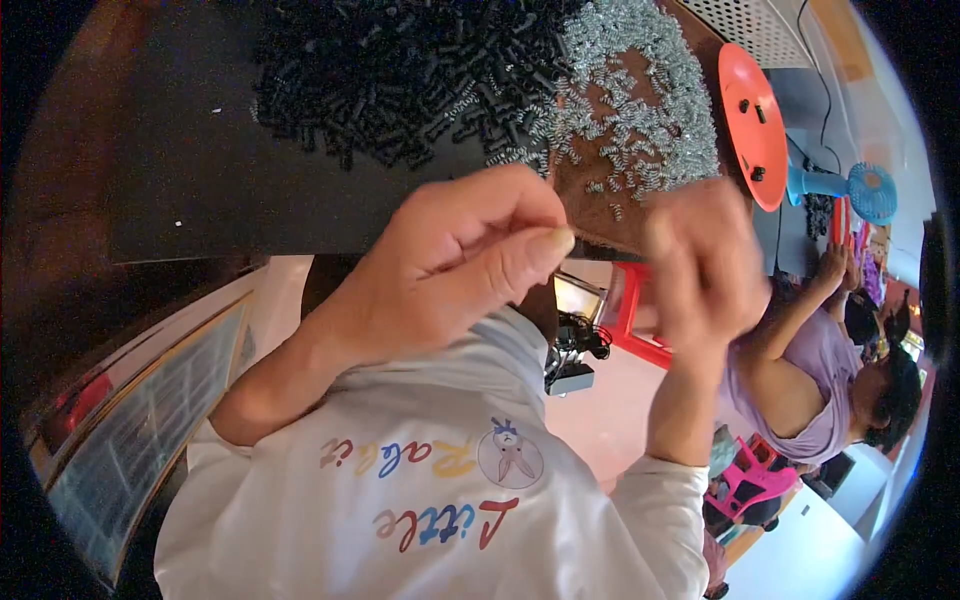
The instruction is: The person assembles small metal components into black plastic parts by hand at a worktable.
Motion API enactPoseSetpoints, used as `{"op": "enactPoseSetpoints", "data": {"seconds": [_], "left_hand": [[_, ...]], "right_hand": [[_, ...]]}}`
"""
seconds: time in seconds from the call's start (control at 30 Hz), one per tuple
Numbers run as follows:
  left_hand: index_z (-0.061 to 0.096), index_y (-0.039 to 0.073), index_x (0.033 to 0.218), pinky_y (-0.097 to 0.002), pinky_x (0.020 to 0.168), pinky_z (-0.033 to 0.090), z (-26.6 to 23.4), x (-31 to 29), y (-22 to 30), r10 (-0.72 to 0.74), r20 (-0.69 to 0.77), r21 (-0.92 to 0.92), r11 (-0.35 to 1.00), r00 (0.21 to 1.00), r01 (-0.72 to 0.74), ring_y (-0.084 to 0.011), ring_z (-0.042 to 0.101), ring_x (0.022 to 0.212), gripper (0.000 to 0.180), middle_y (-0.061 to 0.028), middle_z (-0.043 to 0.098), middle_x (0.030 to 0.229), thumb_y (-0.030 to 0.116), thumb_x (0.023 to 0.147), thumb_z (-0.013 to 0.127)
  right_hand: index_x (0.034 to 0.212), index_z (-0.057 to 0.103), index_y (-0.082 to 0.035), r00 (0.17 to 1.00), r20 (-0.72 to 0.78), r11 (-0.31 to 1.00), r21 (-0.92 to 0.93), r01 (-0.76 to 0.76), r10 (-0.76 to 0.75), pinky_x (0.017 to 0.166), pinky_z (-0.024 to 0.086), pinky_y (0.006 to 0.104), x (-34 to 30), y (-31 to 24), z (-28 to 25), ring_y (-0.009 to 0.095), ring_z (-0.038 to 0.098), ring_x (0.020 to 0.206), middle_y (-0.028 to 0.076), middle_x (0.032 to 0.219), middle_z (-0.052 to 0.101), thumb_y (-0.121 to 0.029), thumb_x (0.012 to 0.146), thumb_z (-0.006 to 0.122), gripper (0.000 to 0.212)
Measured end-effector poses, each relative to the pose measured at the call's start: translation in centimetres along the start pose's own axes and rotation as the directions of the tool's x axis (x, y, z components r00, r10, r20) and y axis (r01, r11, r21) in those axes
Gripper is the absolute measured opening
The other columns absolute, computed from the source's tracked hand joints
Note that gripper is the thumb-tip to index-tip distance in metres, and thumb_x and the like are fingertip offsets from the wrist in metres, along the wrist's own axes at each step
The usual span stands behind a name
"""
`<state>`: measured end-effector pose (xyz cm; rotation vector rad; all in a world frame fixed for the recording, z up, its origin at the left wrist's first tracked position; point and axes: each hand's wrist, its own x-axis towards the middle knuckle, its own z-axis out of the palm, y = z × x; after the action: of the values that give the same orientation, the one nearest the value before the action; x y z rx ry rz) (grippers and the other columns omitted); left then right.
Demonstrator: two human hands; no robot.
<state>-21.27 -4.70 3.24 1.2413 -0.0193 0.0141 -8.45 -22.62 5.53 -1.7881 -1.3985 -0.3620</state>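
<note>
My left hand point(480, 255) is closed in front of the table's near edge, its thumb pressed against the curled index finger. Whatever it may pinch is hidden. My right hand point(705, 265), blurred by motion, is held apart from it on the right with its fingers curled in; I cannot make out anything in them. Just beyond the hands lies a spread of small silver coil springs point(640, 125) on a brown cloth point(590, 190). To their left is a large heap of small black plastic parts point(400, 85), with a few springs mixed in along its edge.
A red plate point(745, 90) holding a few black pieces stands right of the springs, with a small blue fan point(870, 192) beside it. The dark tabletop point(210, 185) reaches left. Another person in a purple top point(800, 385) sits to the right. A red stool point(635, 335) stands below.
</note>
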Motion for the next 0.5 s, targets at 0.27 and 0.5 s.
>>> {"op": "enactPoseSetpoints", "data": {"seconds": [0.27, 0.5], "left_hand": [[0.055, 0.004, 0.094, -0.0186, 0.057, 0.041, -1.1, 0.5, -1.0, 0.016, -0.05, 0.013, 1.0, 0.999, -0.015, -0.0049, 0.051, 0.064, 0.012, -0.0005, 0.056, 0.075, 0.015, 0.093, 0.054], [0.055, 0.004, 0.094, -0.0188, 0.057, 0.041, -1.8, 0.9, -0.9, 0.023, -0.051, -0.025, 0.999, 0.998, -0.024, -0.0046, 0.051, 0.063, 0.013, -0.0001, 0.056, 0.074, 0.017, 0.093, 0.054]], "right_hand": [[0.094, 0.061, 0.001, 0.92, 0.274, 0.944, -0.254, -0.213, 0.281, 0.071, 0.046, 0.0358, 4.4, 8.1, -0.5, 0.032, 0.058, 0.08, 0.015, 0.085, 0.057, -0.008, 0.083, 0.06, 0.014], [0.091, 0.061, 0.003, 0.876, 0.393, 0.935, -0.318, -0.155, 0.279, 0.074, 0.047, 0.0417, 5.5, 9.7, 0.6, 0.037, 0.059, 0.081, 0.019, 0.086, 0.06, -0.011, 0.081, 0.062, 0.018]]}}
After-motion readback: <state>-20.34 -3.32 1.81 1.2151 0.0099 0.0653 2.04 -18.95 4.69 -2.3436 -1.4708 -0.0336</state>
